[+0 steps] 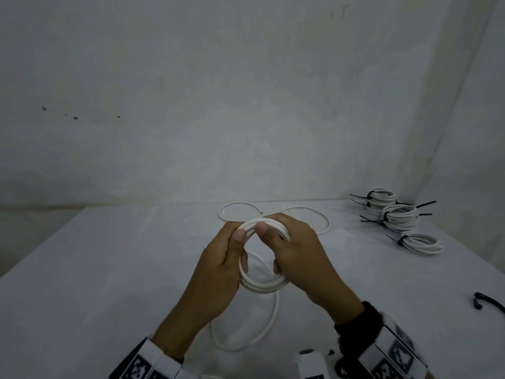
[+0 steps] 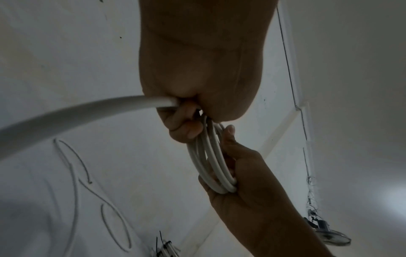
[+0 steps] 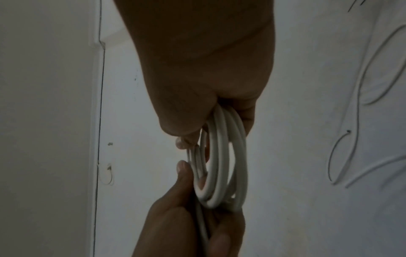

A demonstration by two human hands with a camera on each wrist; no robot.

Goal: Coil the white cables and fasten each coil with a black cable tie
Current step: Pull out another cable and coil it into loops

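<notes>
Left hand [image 1: 218, 272] and right hand [image 1: 297, 258] both grip white cable coil [image 1: 262, 285] above table [image 1: 95, 269]; tied coils [image 1: 396, 214] far right.

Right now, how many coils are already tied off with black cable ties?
3, all at the table's far right: one at the back by the wall, one just in front of it and touching it, one nearest, lying apart. Others could be out of view.

Dim white walls [image 1: 246, 91] behind a white table [image 1: 95, 269].
</notes>
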